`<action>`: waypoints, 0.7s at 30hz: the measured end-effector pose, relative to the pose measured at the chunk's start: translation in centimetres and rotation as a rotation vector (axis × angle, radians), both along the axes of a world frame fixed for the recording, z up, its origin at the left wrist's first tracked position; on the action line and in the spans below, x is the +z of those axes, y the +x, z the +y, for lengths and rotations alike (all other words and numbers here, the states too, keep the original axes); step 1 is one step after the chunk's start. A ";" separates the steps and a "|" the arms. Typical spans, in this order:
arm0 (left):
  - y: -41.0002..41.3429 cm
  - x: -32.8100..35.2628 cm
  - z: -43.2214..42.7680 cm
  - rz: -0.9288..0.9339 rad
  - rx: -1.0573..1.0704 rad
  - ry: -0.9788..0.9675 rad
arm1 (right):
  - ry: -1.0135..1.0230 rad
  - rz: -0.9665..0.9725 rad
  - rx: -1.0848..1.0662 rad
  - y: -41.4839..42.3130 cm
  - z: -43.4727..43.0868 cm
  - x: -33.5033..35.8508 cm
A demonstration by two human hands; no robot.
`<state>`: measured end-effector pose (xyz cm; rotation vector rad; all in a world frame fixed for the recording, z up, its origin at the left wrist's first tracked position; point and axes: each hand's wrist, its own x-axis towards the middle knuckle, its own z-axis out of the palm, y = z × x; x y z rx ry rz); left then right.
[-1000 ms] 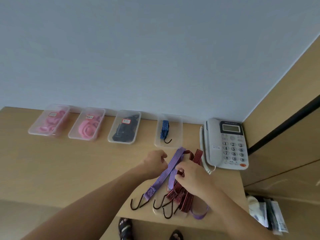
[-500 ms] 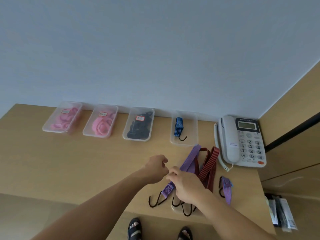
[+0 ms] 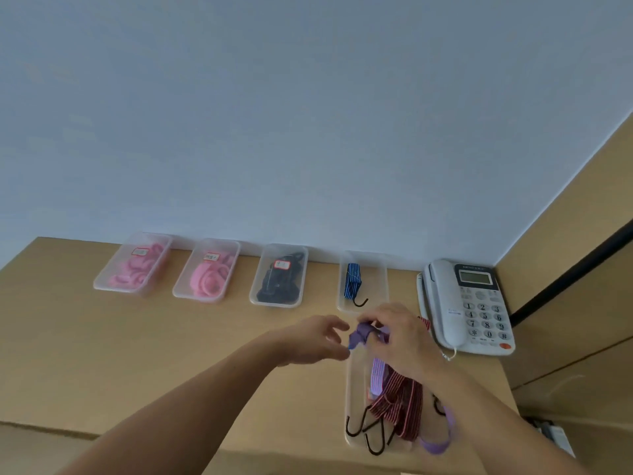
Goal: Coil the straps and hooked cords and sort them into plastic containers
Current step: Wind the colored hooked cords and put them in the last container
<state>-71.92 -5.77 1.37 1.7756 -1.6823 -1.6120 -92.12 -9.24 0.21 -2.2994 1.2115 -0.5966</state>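
Purple hooked cord (image 3: 363, 334): one, partly bunched above the near tray (image 3: 350, 382), pinched in the right hand (image 3: 399, 332) fingers; left hand (image 3: 313, 341) fingers loosely spread just beside it, seemingly not gripping. Risk: its trailing tail lies among the red striped cords (image 3: 399, 402), so its hook may snag and drag them out. Count: four back containers (image 3: 279, 275), one blue cord (image 3: 352, 285), three hooks showing at the tray's near end.

Matt light-wood desk (image 3: 137, 354); clear glossy plastic containers (image 3: 363, 305) along its far edge; woven purple fabric strap (image 3: 359, 334); smooth white plastic telephone (image 3: 442, 303) right of them.
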 end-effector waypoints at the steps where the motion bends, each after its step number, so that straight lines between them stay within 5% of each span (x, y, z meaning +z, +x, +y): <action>1: -0.3 0.9 -0.3 0.036 0.006 -0.043 | 0.000 -0.034 -0.027 -0.1 -0.2 1.0; 13: -2.3 11.1 -1.6 0.597 -0.067 -0.143 | 0.154 -0.595 -0.241 -0.9 -1.6 10.6; 21: -3.1 14.4 -1.8 0.689 0.008 -0.279 | 0.147 -0.734 -0.175 -0.4 -1.4 13.9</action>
